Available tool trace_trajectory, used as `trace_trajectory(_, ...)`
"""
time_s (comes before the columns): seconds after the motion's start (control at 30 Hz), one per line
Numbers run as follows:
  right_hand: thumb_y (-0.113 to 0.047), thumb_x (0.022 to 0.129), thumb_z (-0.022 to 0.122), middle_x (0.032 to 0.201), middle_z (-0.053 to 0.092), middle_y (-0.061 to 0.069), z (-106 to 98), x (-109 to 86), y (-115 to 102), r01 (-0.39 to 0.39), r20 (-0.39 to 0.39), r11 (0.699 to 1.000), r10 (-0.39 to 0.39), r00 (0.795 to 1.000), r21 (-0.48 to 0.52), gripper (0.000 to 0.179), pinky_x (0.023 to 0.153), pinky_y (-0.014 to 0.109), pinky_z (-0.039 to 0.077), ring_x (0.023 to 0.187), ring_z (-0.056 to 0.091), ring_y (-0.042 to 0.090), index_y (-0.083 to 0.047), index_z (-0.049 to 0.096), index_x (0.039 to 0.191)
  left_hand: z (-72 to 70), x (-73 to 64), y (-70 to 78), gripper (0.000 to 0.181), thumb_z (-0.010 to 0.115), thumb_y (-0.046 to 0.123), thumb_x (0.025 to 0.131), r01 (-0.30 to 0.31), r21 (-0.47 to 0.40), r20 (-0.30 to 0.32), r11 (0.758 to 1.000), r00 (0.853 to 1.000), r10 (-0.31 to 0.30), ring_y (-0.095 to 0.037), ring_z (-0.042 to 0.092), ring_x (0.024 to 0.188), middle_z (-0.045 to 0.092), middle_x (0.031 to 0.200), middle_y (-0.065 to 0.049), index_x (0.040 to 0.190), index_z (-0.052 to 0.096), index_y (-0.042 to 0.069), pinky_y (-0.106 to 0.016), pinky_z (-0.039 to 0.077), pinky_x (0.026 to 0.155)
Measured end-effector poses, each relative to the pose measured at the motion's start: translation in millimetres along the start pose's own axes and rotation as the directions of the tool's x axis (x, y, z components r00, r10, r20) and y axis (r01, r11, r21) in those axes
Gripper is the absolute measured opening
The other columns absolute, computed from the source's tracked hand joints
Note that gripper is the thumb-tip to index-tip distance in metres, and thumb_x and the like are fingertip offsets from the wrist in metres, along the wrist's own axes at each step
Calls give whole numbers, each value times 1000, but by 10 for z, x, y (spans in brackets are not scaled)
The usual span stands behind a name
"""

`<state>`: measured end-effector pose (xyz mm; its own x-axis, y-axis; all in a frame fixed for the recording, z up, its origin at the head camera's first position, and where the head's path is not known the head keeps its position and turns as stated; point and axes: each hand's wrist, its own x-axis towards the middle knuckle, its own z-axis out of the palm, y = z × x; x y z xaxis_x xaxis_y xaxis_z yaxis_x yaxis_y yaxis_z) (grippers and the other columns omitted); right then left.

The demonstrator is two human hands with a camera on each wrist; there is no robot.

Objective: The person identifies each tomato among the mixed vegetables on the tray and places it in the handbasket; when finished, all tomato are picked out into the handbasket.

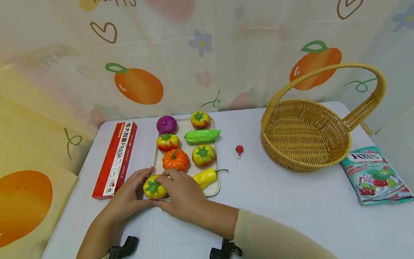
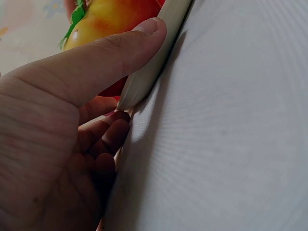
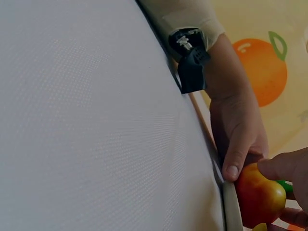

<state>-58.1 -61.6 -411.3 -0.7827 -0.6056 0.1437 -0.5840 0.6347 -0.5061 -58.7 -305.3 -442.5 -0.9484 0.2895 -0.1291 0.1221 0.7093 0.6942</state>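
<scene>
A yellow-red toy persimmon (image 1: 153, 189) with a green leafy top lies in the near left corner of the cream tray (image 1: 214, 187). My right hand (image 1: 185, 196) holds it from the right, thumb and fingers around its side in the right wrist view. My left hand (image 1: 127, 196) grips the tray's corner beside it; in the left wrist view the thumb lies along the rim (image 2: 147, 79) and the fingers curl at the corner. Also on the tray are an orange pumpkin (image 1: 175, 160), a yellow pepper (image 1: 205, 178), a green gourd (image 1: 202, 136), a purple onion (image 1: 166, 125) and several more persimmons (image 1: 203, 155).
Left of the tray lies a red and white pasta box (image 1: 114, 160). A red lollipop (image 1: 239, 150) is to its right, then a wicker basket (image 1: 304, 167) with a tall handle and a green candy bag (image 1: 376, 176). A printed curtain (image 1: 226, 54) hangs behind the table.
</scene>
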Motion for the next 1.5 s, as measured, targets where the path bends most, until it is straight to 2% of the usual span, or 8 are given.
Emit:
trace_trajectory(0.13,-51,93,83,134,58,-3,10,-5,-2,-3,2,1000,3,1000,0,61,99,26,53,117,58,12,-22,62,143,-2,0,0,103,99,27,75,-3,-5,-1,1000,1000,3,-37,42,150,47,160,-9,163,45,21,-51,48,108)
trace_trajectory(0.33,-50,92,83,136,61,-4,19,7,-13,8,-6,999,-8,1000,-36,61,104,28,51,121,58,13,-21,62,141,1,8,-3,104,98,33,76,-2,16,-2,1000,1000,2,-34,43,150,48,160,-7,164,44,22,-43,47,109)
trace_trajectory(0.53,-43,93,85,134,63,-5,17,25,-16,9,-21,998,-10,1000,-67,58,104,27,50,119,58,13,-22,61,142,7,16,9,106,98,38,76,-2,25,-7,1000,1000,2,-34,43,149,48,159,-7,164,43,21,-55,44,111)
trace_trajectory(0.8,-40,95,83,133,62,-2,18,34,1,7,-20,998,-8,1000,-62,62,102,26,51,117,58,14,-22,60,149,9,23,14,105,99,35,76,-2,24,-11,1000,1000,2,-34,44,148,48,159,-7,164,44,21,-55,45,110)
trace_trajectory(1.17,-38,95,83,132,62,-2,-20,16,36,2,-27,1000,-1,1000,14,60,100,25,52,116,58,13,-21,61,148,3,11,9,105,99,35,75,-7,26,-16,1000,1000,7,-37,44,147,49,158,-10,164,44,20,-61,42,113)
trace_trajectory(1.37,-39,94,84,130,62,-3,-133,-43,54,-34,-36,994,38,999,103,60,98,23,53,117,59,11,-21,62,146,15,21,-14,104,99,37,76,-20,18,-24,1000,999,21,-32,45,147,50,158,-6,163,45,20,-60,40,115)
trace_trajectory(1.5,-37,92,85,131,61,-3,-237,-73,63,-22,-60,991,30,998,130,62,101,22,52,119,59,11,-21,62,147,24,13,-7,102,99,39,76,-24,29,-37,999,999,25,-32,44,148,51,157,-5,161,46,19,-60,38,116)
